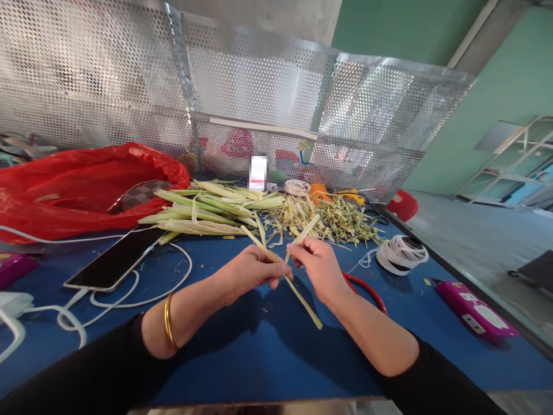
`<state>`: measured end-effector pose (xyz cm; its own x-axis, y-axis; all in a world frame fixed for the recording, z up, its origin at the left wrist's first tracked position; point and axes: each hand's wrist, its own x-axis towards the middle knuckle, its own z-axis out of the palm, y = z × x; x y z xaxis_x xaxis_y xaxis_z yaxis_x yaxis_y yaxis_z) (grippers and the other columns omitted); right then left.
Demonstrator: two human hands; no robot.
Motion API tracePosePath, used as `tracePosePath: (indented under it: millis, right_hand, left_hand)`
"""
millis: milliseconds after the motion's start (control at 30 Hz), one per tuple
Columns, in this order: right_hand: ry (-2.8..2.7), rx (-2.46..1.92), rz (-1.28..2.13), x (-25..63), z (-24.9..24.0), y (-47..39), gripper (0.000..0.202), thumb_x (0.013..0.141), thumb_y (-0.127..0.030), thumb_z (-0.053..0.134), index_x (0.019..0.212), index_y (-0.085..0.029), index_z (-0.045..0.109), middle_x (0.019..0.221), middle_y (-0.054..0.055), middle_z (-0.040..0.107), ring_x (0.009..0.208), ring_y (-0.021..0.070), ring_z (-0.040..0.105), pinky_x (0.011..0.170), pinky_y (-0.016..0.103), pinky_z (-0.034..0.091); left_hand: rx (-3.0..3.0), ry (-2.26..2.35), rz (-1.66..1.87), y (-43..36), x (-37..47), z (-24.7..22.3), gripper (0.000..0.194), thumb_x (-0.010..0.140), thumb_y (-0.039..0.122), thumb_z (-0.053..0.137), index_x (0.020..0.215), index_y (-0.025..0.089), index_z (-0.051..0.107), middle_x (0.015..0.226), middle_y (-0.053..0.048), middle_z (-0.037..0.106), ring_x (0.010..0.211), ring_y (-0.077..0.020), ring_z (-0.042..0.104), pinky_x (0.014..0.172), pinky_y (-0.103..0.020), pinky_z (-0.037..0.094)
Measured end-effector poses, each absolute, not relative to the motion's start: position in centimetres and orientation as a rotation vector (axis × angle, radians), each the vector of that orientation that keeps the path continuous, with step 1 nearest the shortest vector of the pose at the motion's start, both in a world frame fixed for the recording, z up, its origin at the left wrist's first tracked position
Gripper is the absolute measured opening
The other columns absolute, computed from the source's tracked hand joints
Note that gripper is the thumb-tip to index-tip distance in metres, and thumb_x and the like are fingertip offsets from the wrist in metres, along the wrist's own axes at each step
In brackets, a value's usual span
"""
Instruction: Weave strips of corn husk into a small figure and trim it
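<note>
My left hand (254,268) is closed on a pale yellow-green leaf strip (306,304), which slants down to the right above the blue table. Close beside it, my right hand (317,265) pinches another pale leaf strip (308,227) that points up and to the right. The two hands nearly touch, and their fingers hide the middle parts of the strips. Beyond my left hand lies a pile of long green and pale leaves (207,210). Past my right hand is a heap of small dried plant scraps (345,220). A red looped handle (369,288) shows partly behind my right forearm.
A tablet (114,259) with white cables lies left, near a red plastic bag (82,181). To the right are a spool of white string (401,255) and a magenta pack (475,310). A phone (258,173) stands against the perforated metal screen (259,80).
</note>
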<state>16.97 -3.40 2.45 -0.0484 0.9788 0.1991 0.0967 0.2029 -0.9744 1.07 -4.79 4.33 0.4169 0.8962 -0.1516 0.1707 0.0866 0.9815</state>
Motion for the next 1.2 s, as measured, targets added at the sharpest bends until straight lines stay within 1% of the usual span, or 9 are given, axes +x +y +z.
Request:
tracePosePath:
  millis: [167,333,433,467,533,633,800,1000,1200]
  right_hand:
    - [-1.435,-1.104,0.967,16.8,2.2,-3.5,0.021,0.073,-0.033,0.064,0.061,-0.018,0.057,0.053,-0.004,0.051,0.053,0.0119,0.047,0.054,0.026,0.040]
    - [-1.556,-1.229,0.965,17.7,2.8,-2.9,0.036,0.080,-0.045,0.057,0.058,-0.017,0.056,0.053,-0.001,0.053,0.050,0.0126,0.050,0.051,0.025,0.041]
    - [-1.737,-1.348,0.537,18.2,3.8,-3.2,0.045,0.085,-0.050,0.051,0.053,-0.018,0.056,0.050,0.001,0.053,0.049,0.0126,0.047,0.052,0.026,0.039]
    - [-1.777,-1.314,0.329,18.3,4.0,-3.4,0.042,0.084,-0.047,0.054,0.054,-0.018,0.056,0.053,0.001,0.054,0.052,0.0129,0.048,0.056,0.027,0.040]
    - [-1.876,-1.159,0.184,18.1,4.4,-4.0,0.025,0.083,-0.037,0.060,0.067,-0.019,0.061,0.066,0.002,0.059,0.061,0.0137,0.052,0.065,0.028,0.042]
    - [-1.989,-0.994,0.393,17.3,4.2,-4.6,0.006,0.080,-0.026,0.065,0.077,-0.021,0.064,0.077,0.001,0.060,0.069,0.0137,0.056,0.069,0.026,0.044]
    - [-1.902,-0.944,0.565,16.8,3.9,-4.8,0.016,0.078,-0.017,0.061,0.063,-0.020,0.056,0.067,-0.002,0.055,0.064,0.0133,0.053,0.063,0.026,0.044]
    - [-1.778,-0.942,0.538,16.9,4.2,-5.0,0.021,0.076,-0.017,0.061,0.059,-0.020,0.050,0.062,-0.003,0.051,0.061,0.0125,0.049,0.062,0.026,0.041]
    - [-1.848,-0.907,0.469,16.7,3.7,-5.0,0.020,0.080,-0.016,0.060,0.062,-0.020,0.052,0.066,-0.002,0.053,0.064,0.0133,0.052,0.064,0.026,0.043]
  left_hand:
    - [1.405,0.960,0.657,-4.8,0.9,4.3,0.025,0.071,0.038,0.065,0.068,0.015,0.074,0.046,0.001,0.051,0.047,-0.0088,0.041,0.047,-0.022,0.024]
    - [1.340,1.078,0.724,-4.8,1.2,4.2,0.024,0.068,0.037,0.066,0.070,0.014,0.074,0.046,0.002,0.050,0.042,-0.0072,0.031,0.043,-0.023,0.018]
    - [1.287,1.134,0.769,-5.0,1.5,4.2,0.024,0.066,0.037,0.067,0.069,0.014,0.074,0.048,0.002,0.052,0.041,-0.0065,0.029,0.043,-0.023,0.018]
    - [1.295,1.142,0.776,-5.0,1.6,4.2,0.024,0.066,0.036,0.066,0.066,0.014,0.073,0.048,0.001,0.052,0.042,-0.0066,0.029,0.043,-0.023,0.019]
    - [1.361,1.162,0.767,-5.2,1.9,4.0,0.024,0.067,0.035,0.064,0.055,0.014,0.068,0.045,0.002,0.050,0.042,-0.0069,0.030,0.044,-0.023,0.020]
    - [1.498,1.205,0.725,-5.5,2.2,3.5,0.033,0.069,0.032,0.060,0.041,0.016,0.055,0.039,0.004,0.042,0.042,-0.0076,0.030,0.046,-0.024,0.024]
    - [1.590,1.195,0.718,-6.0,2.6,3.0,0.035,0.075,0.031,0.052,0.043,0.017,0.053,0.038,0.005,0.034,0.042,-0.0082,0.030,0.045,-0.023,0.024]
    - [1.687,1.061,0.692,-6.4,2.6,3.4,0.035,0.076,0.034,0.053,0.046,0.018,0.050,0.044,0.003,0.046,0.045,-0.0092,0.039,0.049,-0.023,0.030]
    - [1.627,1.081,0.651,-6.3,2.7,3.1,0.033,0.073,0.031,0.056,0.043,0.017,0.052,0.040,0.004,0.044,0.043,-0.0085,0.037,0.047,-0.023,0.028]
